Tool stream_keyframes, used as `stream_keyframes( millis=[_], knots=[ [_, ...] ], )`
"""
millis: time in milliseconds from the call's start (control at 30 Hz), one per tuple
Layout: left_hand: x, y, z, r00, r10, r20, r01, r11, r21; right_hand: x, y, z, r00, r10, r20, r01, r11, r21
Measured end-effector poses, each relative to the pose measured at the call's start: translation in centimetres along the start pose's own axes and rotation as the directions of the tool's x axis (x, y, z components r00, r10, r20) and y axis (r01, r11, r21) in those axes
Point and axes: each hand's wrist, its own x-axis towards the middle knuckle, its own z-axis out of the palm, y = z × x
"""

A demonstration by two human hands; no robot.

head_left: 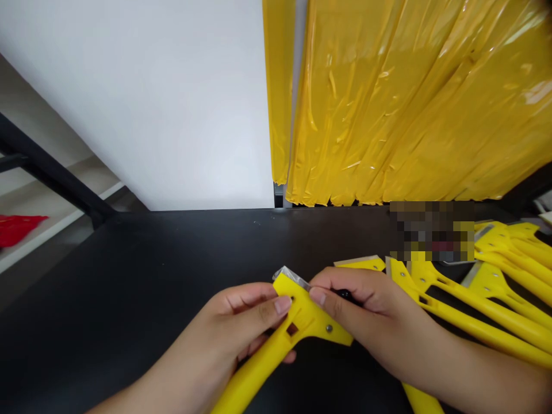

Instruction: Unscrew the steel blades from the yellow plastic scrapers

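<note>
A yellow long-handled scraper [276, 351] is held up before me, its head tilted and its handle running down to the lower left. My left hand [254, 322] is closed around the neck and head, thumb pressed beside a small hole. My right hand [357, 299] pinches the head's top edge at the silvery blade [294, 277], whose right end the fingers cover. One screw [329, 328] shows at the head's right corner. A small black rounded thing [345, 294] peeks out by my right fingers; its kind is hidden.
Several yellow scrapers [478, 325] lie on the black table [172, 259] at right, some overlapping. Yellow plastic strips [388, 115] hang behind the table, beside a white panel [172, 103]. A red item [19, 229] rests on a shelf at far left. One patch at right is pixelated.
</note>
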Motion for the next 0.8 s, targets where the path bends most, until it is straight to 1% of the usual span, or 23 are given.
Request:
stream_keyframes(
  millis=[100,167,233,267,333,367,433,500,533,567,667,800],
  knots=[
    [-0.1,0.1,0.3,1.0,0.024,-0.002,-0.024,1.0,0.008,0.1,0.1,0.1,1.0,-0.023,0.005,0.023,1.0,0.009],
    [0.0,0.3,0.2,0.997,0.064,-0.042,-0.063,0.998,0.013,0.1,0.6,0.0,0.994,-0.075,-0.077,0.077,0.996,0.032],
    [0.4,0.7,-0.3,0.983,0.133,-0.127,-0.133,0.991,0.015,0.3,1.4,-0.1,0.968,-0.158,-0.194,0.172,0.983,0.058],
    [0.6,1.0,-0.7,0.968,0.172,-0.182,-0.171,0.985,0.018,0.5,1.7,-0.2,0.951,-0.199,-0.238,0.22,0.974,0.063],
    [1.2,1.6,-1.7,0.925,0.247,-0.289,-0.25,0.968,0.028,0.8,2.3,-0.5,0.927,-0.251,-0.277,0.277,0.959,0.057],
    [1.5,1.9,-2.2,0.904,0.28,-0.324,-0.285,0.958,0.035,0.9,2.5,-0.7,0.918,-0.282,-0.278,0.296,0.955,0.008],
    [2.1,2.3,-3.0,0.874,0.33,-0.358,-0.331,0.942,0.058,1.0,2.6,-1.1,0.89,-0.387,-0.243,0.346,0.918,-0.194],
    [2.6,2.4,-3.4,0.864,0.352,-0.361,-0.348,0.934,0.079,0.8,2.5,-1.3,0.853,-0.494,-0.169,0.397,0.824,-0.404],
    [2.7,2.3,-3.5,0.865,0.353,-0.356,-0.346,0.934,0.086,0.6,2.4,-1.4,0.836,-0.532,-0.136,0.417,0.777,-0.472],
    [2.9,2.3,-3.6,0.869,0.35,-0.35,-0.34,0.936,0.091,0.5,2.3,-1.4,0.823,-0.555,-0.118,0.432,0.748,-0.504],
    [3.1,1.9,-3.4,0.882,0.342,-0.323,-0.322,0.94,0.117,0.1,2.1,-1.2,0.78,-0.613,-0.123,0.476,0.709,-0.52],
    [3.2,1.4,-3.2,0.896,0.357,-0.263,-0.317,0.931,0.183,0.2,2.2,-1.0,0.674,-0.736,-0.058,0.605,0.595,-0.529]
  ],
)
